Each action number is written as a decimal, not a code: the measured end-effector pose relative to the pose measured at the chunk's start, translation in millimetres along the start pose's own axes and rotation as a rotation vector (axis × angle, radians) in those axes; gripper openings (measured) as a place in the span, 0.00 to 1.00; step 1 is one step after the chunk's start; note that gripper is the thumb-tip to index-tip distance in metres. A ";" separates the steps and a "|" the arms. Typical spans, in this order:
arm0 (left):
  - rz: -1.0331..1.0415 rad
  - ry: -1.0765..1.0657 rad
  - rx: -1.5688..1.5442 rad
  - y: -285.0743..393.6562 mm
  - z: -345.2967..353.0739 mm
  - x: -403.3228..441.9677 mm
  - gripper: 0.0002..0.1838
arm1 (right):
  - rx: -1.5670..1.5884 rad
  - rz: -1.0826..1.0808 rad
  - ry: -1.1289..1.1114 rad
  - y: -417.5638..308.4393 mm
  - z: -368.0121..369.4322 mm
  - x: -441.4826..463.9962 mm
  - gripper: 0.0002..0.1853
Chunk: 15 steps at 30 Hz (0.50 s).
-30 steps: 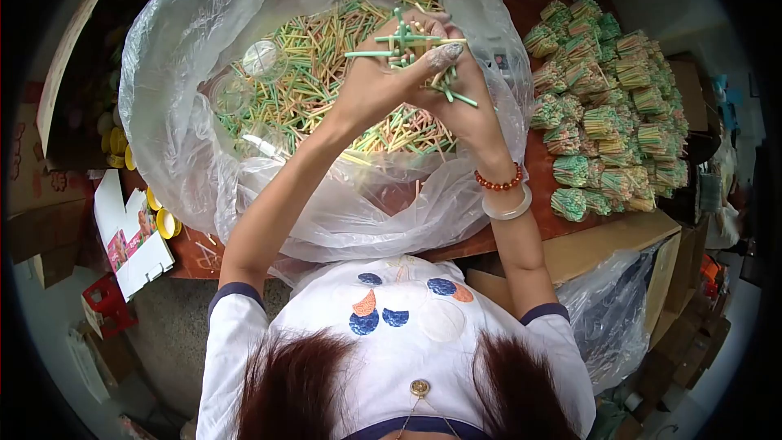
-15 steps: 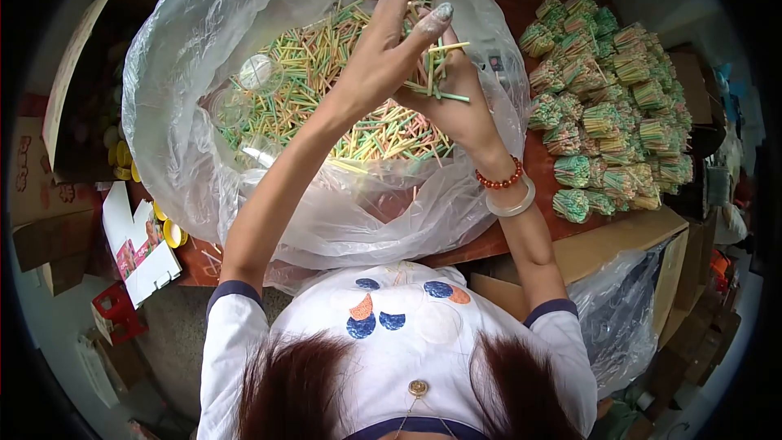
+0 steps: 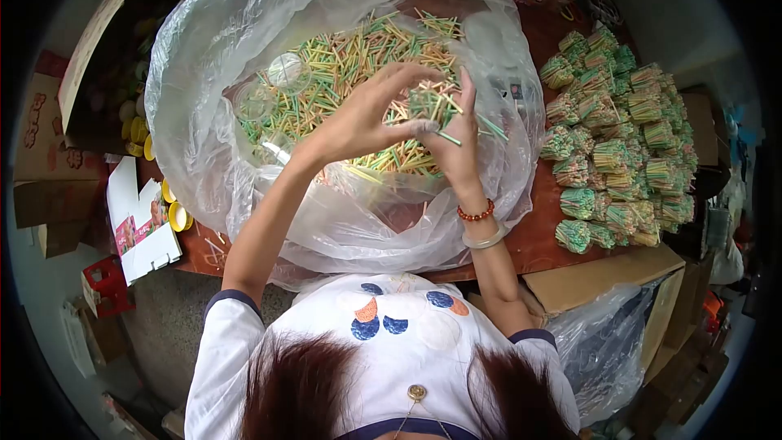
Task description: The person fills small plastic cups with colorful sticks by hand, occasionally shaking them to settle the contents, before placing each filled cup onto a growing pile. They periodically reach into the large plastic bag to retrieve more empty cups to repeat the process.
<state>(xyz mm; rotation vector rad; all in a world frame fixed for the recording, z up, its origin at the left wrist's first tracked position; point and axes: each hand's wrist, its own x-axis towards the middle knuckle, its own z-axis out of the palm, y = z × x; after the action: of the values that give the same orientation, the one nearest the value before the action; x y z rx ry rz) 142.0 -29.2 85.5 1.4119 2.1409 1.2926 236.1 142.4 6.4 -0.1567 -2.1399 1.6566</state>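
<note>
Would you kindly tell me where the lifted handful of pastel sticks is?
In the head view, the handful of pastel sticks is above and right of centre, in the right hand, with the left hand close beside it.

Two Arms, Bent and Reaching Forward

Left arm [image 3: 262,232]: mine, angled inward from the elbow. Left hand [image 3: 358,118]: back uppermost, fingers arched forward, thumb stretched below and apart from them, forming a C. Right arm [image 3: 498,283]: mine, elbow bent, forearm more upright. Right hand [image 3: 456,155]: raised opposite my left, cupped inward, one digit pointing up, other fingers partly hidden. Both wrists: well apart; hands: near each other.
</note>
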 end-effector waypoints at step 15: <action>0.071 0.216 0.206 -0.2 27.8 -13.4 0.10 | 0.439 0.108 -0.178 -48.5 -43.3 -23.1 0.56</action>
<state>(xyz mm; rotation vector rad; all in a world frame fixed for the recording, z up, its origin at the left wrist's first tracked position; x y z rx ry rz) 166.0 -25.9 66.5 1.4986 2.4475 1.3370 282.3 159.7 54.7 0.0089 -1.8549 2.2316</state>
